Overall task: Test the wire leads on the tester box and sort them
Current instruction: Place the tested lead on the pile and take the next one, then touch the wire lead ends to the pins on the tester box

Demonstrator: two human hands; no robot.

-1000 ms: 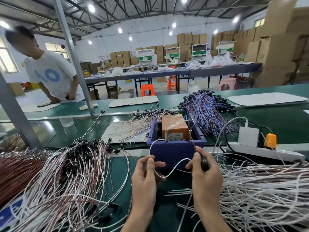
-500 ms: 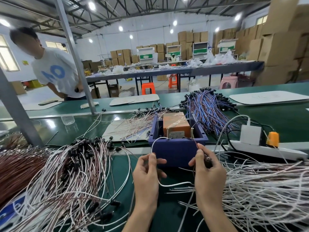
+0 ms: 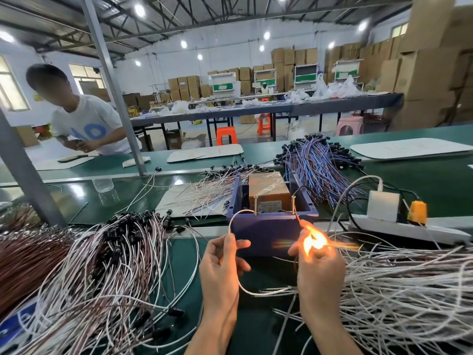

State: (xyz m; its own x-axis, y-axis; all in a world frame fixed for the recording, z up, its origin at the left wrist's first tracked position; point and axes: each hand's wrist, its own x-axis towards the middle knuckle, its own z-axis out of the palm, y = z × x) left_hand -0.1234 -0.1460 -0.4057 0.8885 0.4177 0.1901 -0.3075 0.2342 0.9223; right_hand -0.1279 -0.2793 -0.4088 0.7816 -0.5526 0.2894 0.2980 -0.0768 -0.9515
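The blue tester box (image 3: 271,231) stands in the middle of the green bench with a brown block inside and two upright metal posts at its front rim. My left hand (image 3: 222,262) pinches a white wire lead (image 3: 234,217) that arcs up to the left post. My right hand (image 3: 318,267) holds the lead's lamp end, which glows bright orange (image 3: 313,240); a thin red wire runs from it up to the right post. The white wire loops below between both hands.
A heap of white leads (image 3: 399,290) lies at the right, a pile with black ends (image 3: 102,267) at the left, brown leads (image 3: 23,254) far left, blue-purple leads (image 3: 320,162) behind the box. A power strip (image 3: 409,226) sits right. A person (image 3: 87,124) stands beyond the conveyor.
The lead's ends now touch both posts and the lamp in my right hand has lit up orange. Both hands have shifted slightly toward the box.
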